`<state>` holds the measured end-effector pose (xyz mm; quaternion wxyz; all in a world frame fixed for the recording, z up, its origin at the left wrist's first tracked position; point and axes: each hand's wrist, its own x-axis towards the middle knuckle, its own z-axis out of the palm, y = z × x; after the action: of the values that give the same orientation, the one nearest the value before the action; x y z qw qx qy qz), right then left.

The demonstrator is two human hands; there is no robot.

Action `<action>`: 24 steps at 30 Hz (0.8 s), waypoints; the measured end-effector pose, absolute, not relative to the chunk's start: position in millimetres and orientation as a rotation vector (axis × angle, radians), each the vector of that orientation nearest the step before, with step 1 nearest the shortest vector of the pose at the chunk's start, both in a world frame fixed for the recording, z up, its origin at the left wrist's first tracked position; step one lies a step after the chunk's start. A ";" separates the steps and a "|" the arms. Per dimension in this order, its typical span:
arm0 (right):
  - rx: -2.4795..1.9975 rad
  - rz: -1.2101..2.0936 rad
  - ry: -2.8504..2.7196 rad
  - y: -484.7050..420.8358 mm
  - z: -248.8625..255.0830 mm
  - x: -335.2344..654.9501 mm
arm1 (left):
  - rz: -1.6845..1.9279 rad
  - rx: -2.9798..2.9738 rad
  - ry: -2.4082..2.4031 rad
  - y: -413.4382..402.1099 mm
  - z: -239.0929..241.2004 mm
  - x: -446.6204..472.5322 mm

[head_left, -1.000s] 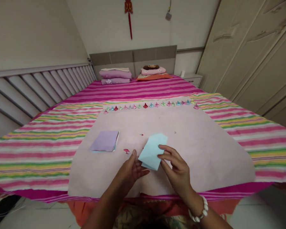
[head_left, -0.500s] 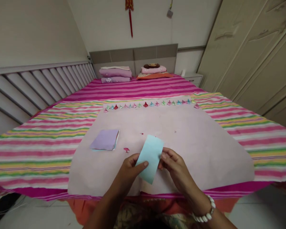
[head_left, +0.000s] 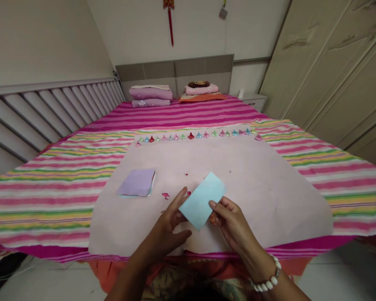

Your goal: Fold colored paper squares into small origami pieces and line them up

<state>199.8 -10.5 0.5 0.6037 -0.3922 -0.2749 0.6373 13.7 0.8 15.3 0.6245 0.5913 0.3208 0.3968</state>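
Above the pink sheet, blue paper pinched between left hand and right hand.

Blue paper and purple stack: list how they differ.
The blue paper is held tilted between left hand and right hand; the purple stack lies flat on the pink sheet, untouched. The blue paper is oblong; the purple stack is squarish. Both are pastel paper.
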 end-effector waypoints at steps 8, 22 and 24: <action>-0.925 1.480 -0.708 -12.5 -2.3 194.4 | 1.015 1.678 0.815 10.2 13.2 11.1; -0.927 1.482 -0.861 -16.2 -4.1 191.6 | 1.034 1.303 1.049 9.3 12.6 22.4; -0.984 1.447 -0.853 -15.1 -6.2 190.0 | 1.059 1.271 1.054 9.4 13.4 25.7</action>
<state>190.0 -15.1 -6.2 0.5626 -0.4178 -0.3624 0.6144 25.7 9.4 13.4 0.5563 0.5385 0.4465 0.4486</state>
